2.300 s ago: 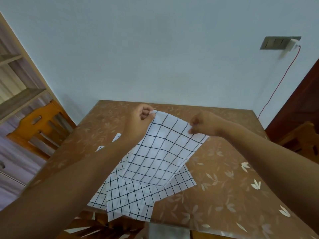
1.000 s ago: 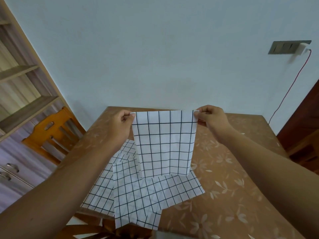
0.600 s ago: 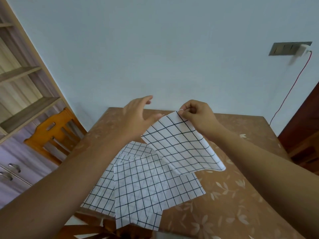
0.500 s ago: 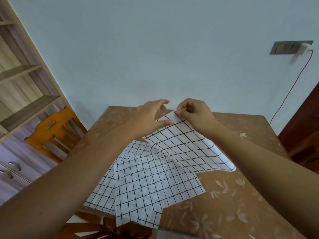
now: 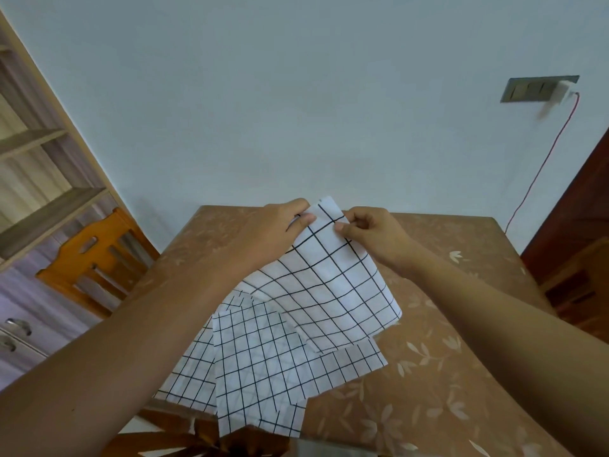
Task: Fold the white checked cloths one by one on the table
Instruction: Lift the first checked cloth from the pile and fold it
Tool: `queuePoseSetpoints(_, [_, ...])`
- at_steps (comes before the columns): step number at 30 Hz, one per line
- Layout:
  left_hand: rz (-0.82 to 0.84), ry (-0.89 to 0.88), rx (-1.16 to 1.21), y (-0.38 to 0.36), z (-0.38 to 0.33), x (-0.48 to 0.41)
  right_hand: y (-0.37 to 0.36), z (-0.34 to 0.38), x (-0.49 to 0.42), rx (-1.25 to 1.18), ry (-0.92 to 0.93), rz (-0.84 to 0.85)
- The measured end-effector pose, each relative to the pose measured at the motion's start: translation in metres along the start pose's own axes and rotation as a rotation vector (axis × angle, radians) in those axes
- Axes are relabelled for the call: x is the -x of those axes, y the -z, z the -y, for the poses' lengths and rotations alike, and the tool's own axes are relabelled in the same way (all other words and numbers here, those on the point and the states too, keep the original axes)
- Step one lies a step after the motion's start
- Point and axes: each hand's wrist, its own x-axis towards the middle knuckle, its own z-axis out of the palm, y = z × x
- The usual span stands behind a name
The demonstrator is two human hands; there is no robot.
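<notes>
Held cloth: a white rectangular fabric cloth with thin black checks point(image 5: 333, 291) is lifted over the far half of the bench, toward 12 o'clock; its top corner stands up between the two hands; the rest hangs in a curve toward 5 o'clock; its low edge reaches the flat cloths, but whether it rests on them I cannot tell.
Left hand: the left hand point(image 5: 273, 232) comes in from 8 o'clock; its fingers point(image 5: 290, 207) and thumb are closed on the top edge of the held cloth, at the 9 o'clock side of the corner.
Right hand: the right hand point(image 5: 375, 235) comes in from 4 o'clock; its curled fingers point(image 5: 364, 217) and thumb pinch the same edge at the 3 o'clock side of the corner; the two hands are near each other but apart.
Flat cloths: a second white checked fabric cloth point(image 5: 263, 367) lies flat by the 6 o'clock edge of the bench, one corner going over that edge; a third white checked cloth point(image 5: 188, 374) shows under it at 8 o'clock, partly hidden by the left forearm.
Bench: a brown bench top with a pale leaf pattern point(image 5: 445, 374) carries the cloths.
Around: an orange wooden chair point(image 5: 89, 258) stands at 9 o'clock of the bench; grey-brown wooden shelves point(image 5: 39, 199) are beyond it; a grey wall switch plate point(image 5: 534, 89) with a thin red cable point(image 5: 543, 166) is at 2 o'clock; a dark brown wooden door point(image 5: 576, 209) is at 3 o'clock.
</notes>
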Motion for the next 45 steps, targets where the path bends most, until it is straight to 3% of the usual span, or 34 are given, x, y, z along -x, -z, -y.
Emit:
queuePoseSetpoints(9, [-0.030, 0.005, 0.200, 0.009, 0.003, -0.001, -0.018, 0.016, -0.008, -0.025, 0.020, 0.062])
queuePoseSetpoints(17, [-0.209, -0.045, 0.301, -0.011, 0.041, -0.006, -0.009, -0.011, -0.006, 0.139, 0.012, 0.138])
queuePoseSetpoints(21, [-0.249, 0.051, 0.177, -0.017, 0.079, -0.005, 0.007, -0.037, -0.004, 0.203, -0.039, 0.136])
queuePoseSetpoints(29, [-0.444, 0.164, 0.416, -0.021, 0.110, 0.011, 0.034, -0.068, -0.005, 0.347, -0.129, 0.146])
queuePoseSetpoints(36, [-0.403, 0.246, 0.462, -0.027, 0.126, 0.022, 0.045, -0.074, -0.007, 0.275, -0.173, -0.048])
queuePoseSetpoints(40, [-0.281, 0.254, 0.473, -0.031, 0.135, 0.028, 0.049, -0.066, -0.009, 0.190, -0.170, -0.195])
queuePoseSetpoints(45, [-0.164, 0.299, 0.462, -0.033, 0.140, 0.032, 0.054, -0.055, -0.016, 0.237, -0.128, -0.236])
